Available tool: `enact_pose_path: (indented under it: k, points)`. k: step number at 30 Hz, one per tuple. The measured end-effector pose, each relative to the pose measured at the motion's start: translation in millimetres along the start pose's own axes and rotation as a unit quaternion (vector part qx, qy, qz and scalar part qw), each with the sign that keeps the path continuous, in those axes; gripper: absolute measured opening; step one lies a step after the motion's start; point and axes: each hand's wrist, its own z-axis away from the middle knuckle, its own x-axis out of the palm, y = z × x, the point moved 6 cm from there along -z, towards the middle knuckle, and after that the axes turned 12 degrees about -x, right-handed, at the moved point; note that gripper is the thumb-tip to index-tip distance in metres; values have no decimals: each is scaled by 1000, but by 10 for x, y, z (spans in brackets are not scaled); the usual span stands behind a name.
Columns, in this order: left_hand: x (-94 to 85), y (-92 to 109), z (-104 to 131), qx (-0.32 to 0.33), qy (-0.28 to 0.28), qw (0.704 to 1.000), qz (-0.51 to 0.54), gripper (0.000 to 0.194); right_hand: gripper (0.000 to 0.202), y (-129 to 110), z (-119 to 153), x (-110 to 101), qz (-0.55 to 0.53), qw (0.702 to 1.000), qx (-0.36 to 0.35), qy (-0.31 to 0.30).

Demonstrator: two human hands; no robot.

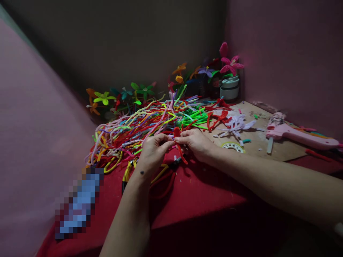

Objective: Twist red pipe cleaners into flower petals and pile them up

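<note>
Between my two hands is a red pipe cleaner, with a flattened loop at the top and a tail hanging below. My left hand pinches it from the left side with thumb and forefinger. From the right, my right hand grips the same piece, its fingertips nearly meeting those of the left. Just behind the hands spreads a big heap of pipe cleaners in many colours. Yellow-handled pliers lie partly hidden behind my left wrist.
A pink glue gun rests on a brown board at the right. Near it are a lilac pipe-cleaner shape and a tape roll. Finished flowers stand along the back wall. A pixelated blue object lies at left on the red cloth.
</note>
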Motion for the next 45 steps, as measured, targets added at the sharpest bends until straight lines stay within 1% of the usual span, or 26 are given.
enact_pose_path:
  k: [2, 4, 5, 6, 8, 9, 10, 11, 13, 14, 15, 17, 22, 24, 25, 27, 28, 30, 31, 33, 35, 36, 39, 41, 43, 45]
  points:
    - [28, 68, 26, 81, 29, 990, -108, 11, 23, 19, 8, -5, 14, 1000, 5, 6]
    - [45, 125, 60, 144, 62, 967, -202, 10, 24, 23, 9, -11, 20, 1000, 13, 13]
    - [31, 136, 67, 150, 85, 959, -226, 11, 24, 15, 3, -19, 16, 1000, 14, 18]
    - [-2, 131, 64, 135, 110, 959, -225, 12, 24, -2, -8, -31, 7, 1000, 10, 27]
    - [-79, 55, 32, 51, 134, 980, -140, 18, 20, -48, -40, -71, -27, 998, -9, 53]
    - [-77, -12, 9, -5, 113, 991, -67, 21, 18, -75, -57, -95, -47, 996, -23, 67]
    - [-30, -78, -11, -57, 69, 996, 13, 25, 17, -97, -71, -116, -63, 994, -37, 79]
    - [56, -126, -23, -98, 6, 991, 87, 28, 16, -111, -81, -132, -77, 992, -47, 88]
    - [248, -154, -17, -137, -114, 965, 194, 30, 16, -110, -90, -147, -94, 989, -55, 96]
    - [319, -151, -8, -141, -152, 952, 225, 29, 16, -101, -89, -150, -96, 989, -58, 99]
    - [368, -148, -2, -141, -171, 943, 246, 27, 17, -88, -85, -151, -94, 989, -59, 103]
    - [426, -160, 5, -145, -179, 935, 269, 24, 17, -59, -75, -150, -81, 989, -62, 107]
    - [578, -226, 31, -205, -194, 921, 268, 27, 16, -48, -96, -175, -12, 992, -80, 100]
    - [551, -221, 23, -203, -165, 943, 205, 28, 16, -84, -131, -240, -1, 988, -96, 122]
    - [486, -205, 18, -191, -133, 961, 152, 26, 16, -103, -150, -282, -8, 985, -102, 140]
    - [273, -144, 41, -148, -60, 987, 21, 21, 17, -120, -187, -351, -46, 980, -102, 167]
    - [139, -107, 75, -122, -25, 992, -27, 18, 16, -114, -203, -367, -69, 979, -92, 171]
    - [-81, -75, 189, -84, -11, 989, -120, 20, 16, -76, -222, -361, -107, 979, -59, 162]
    - [-170, -84, 257, -69, -11, 981, -182, 21, 16, -55, -224, -343, -120, 980, -43, 153]
    - [-259, -173, 394, -61, -37, 949, -306, 16, 15, -25, -215, -299, -141, 980, -22, 136]
    - [-260, -297, 502, -65, -59, 915, -395, 9, 14, -7, -200, -263, -162, 978, -9, 129]
    - [-222, -340, 542, -57, -73, 905, -415, 8, 13, -3, -194, -250, -173, 977, -4, 126]
    - [-93, -411, 596, -53, -104, 903, -413, 13, 11, 1, -189, -234, -198, 973, 9, 122]
    - [-51, -425, 610, -63, -119, 900, -416, 14, 10, -1, -200, -243, -207, 971, 9, 122]
    - [-68, -415, 634, -65, -121, 898, -418, 15, 9, 1, -216, -261, -219, 967, 9, 127]
    - [-132, -394, 670, -58, -115, 910, -394, 16, 10, 9, -227, -278, -233, 963, 13, 135]
